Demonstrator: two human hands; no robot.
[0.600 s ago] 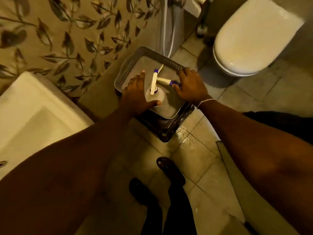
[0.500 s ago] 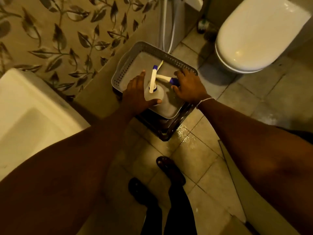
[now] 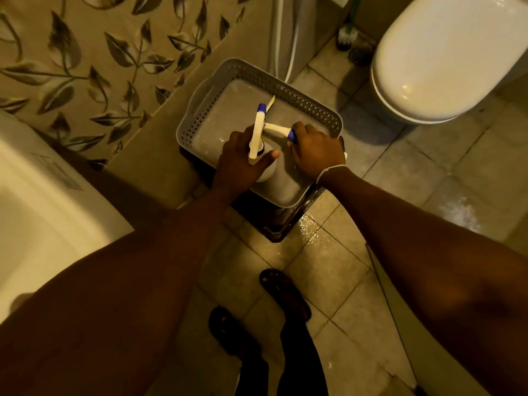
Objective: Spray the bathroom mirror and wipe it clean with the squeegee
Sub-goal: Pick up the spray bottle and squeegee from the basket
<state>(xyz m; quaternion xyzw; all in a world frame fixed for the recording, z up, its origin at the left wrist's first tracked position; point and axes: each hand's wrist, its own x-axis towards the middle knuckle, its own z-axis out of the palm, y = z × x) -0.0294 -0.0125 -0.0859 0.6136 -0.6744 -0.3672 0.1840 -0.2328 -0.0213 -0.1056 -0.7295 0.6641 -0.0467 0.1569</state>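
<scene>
A white spray bottle (image 3: 270,168) with a white and blue trigger head (image 3: 258,130) stands in a grey perforated basket (image 3: 300,100) on a dark stool. My left hand (image 3: 238,161) is wrapped around the bottle's neck, thumb across its front. A white squeegee handle (image 3: 275,128) with a blue band sticks out from under my right hand (image 3: 317,151), which grips it inside the basket; its blade is hidden by the hand. The mirror is out of view.
A white sink (image 3: 43,201) juts in at the left under the leaf-patterned wall. A white toilet (image 3: 445,58) stands at the upper right with a brush (image 3: 347,34) beside it. The tiled floor is wet near the stool (image 3: 281,224). My sandalled feet (image 3: 283,292) are below.
The view has shifted slightly and both hands have closed more firmly on the bottle and the squeegee handle; the objects stay in the basket.
</scene>
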